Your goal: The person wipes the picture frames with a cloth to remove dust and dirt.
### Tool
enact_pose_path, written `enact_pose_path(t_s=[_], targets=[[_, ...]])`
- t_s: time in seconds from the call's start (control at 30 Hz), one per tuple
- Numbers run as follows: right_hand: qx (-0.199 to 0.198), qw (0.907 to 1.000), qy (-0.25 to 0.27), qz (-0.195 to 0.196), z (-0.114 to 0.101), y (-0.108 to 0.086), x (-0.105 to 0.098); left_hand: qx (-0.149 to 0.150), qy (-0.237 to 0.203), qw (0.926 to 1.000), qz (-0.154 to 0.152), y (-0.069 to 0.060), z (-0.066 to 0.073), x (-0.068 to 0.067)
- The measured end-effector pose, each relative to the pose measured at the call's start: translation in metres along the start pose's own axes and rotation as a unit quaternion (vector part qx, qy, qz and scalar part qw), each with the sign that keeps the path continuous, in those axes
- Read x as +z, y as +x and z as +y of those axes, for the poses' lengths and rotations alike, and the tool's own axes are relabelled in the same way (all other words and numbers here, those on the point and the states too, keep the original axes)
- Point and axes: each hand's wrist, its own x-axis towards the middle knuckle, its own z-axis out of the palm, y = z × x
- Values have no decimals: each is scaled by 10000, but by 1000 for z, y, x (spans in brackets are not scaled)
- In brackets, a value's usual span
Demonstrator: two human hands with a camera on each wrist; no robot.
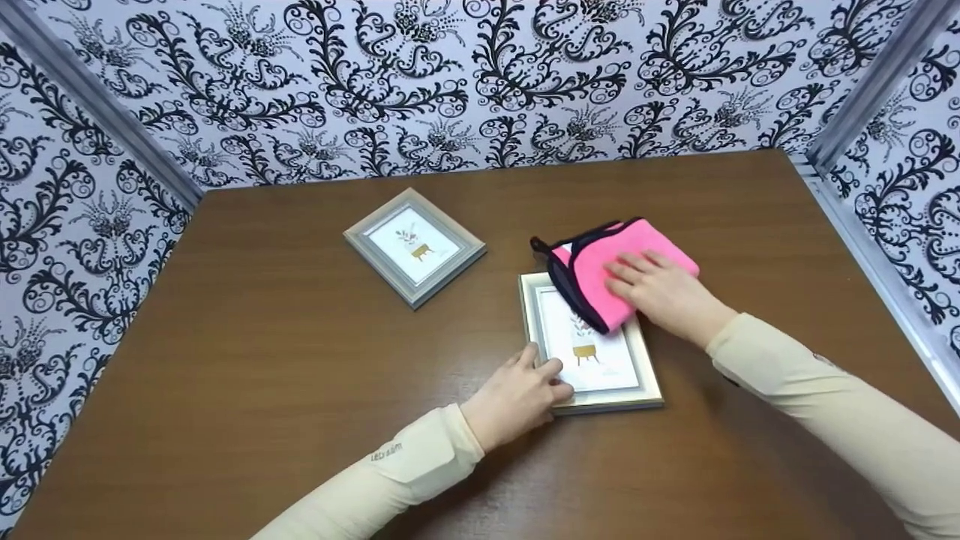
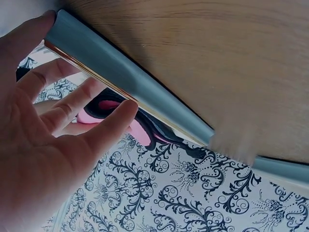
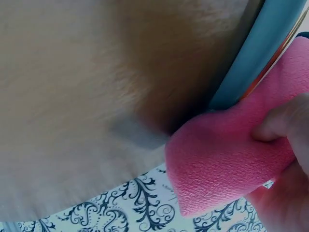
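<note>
Holding a rectangular cream-and-grey picture frame (image 1: 615,375), right of centre in the head view, by its lower left corner with the left hand (image 1: 517,394), with bent, slightly spread fingers over the rim and thumb against the outer side (clearest at upper left of the left wrist view). Visible inside the frame: a white print (image 1: 585,354) of a plant on a yellow stand, partly covered at the top.

Pinching a folded pink fleecy cloth (image 1: 615,259) with black edging by means of the right hand (image 1: 671,300), partly closed, with fingers on top and thumb pressed into the side. Draped across the frame's upper right corner, overhanging the top and right edges, with a small black loop at the cloth's upper left end.

Lying well apart, left of centre and higher up, turned like a diamond: a second grey-beige picture frame (image 1: 415,247) with a similar print.

Beneath everything, a brown wood-grain table (image 1: 300,337); across the top, white walls (image 1: 420,90) with black scrollwork; on both arms, cream sleeves (image 1: 424,457).
</note>
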Motion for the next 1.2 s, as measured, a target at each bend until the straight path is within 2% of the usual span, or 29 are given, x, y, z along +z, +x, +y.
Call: enact_pose_path(t_s=[0.17, 0.47, 0.7, 0.9, 1.07, 1.2], targets=[[-236, 9994, 222, -132, -13, -11, -6, -36, -49, 10000, -53, 1, 1, 0], [-782, 9948, 648, 68, -43, -47, -24, 51, 309, 9994, 132, 1, 4, 0], [-1207, 9911, 536, 154, -63, -67, -38, 70, 300, 9993, 233, 0, 5, 0], [-1215, 9906, 572, 277, -65, -72, -40, 167, 253, 9995, 99, 1, 5, -1], [-1015, 9938, 137, 427, -60, -67, -33, 363, 286, 9988, 134, 1, 4, 0], [-749, 9969, -156, 180, -52, -55, -28, 354, 263, 9989, 143, 3, 3, 0]])
